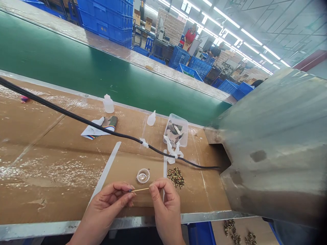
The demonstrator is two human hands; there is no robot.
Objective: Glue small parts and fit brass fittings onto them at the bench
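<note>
Head view: left hand (106, 204) and right hand (166, 211) pinch a wooden stick (140, 190).

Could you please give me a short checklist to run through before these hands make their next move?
1. Wooden stick held between left hand and right hand: ok.
2. Dark tip of the stick: cannot tell what it carries.
3. Clear dish lying just beyond the stick: ok.
4. Dish contents: cannot tell.
5. Pile of small metal pieces apart from the dish: ok.
6. Black cable away from both hands: ok.
</note>
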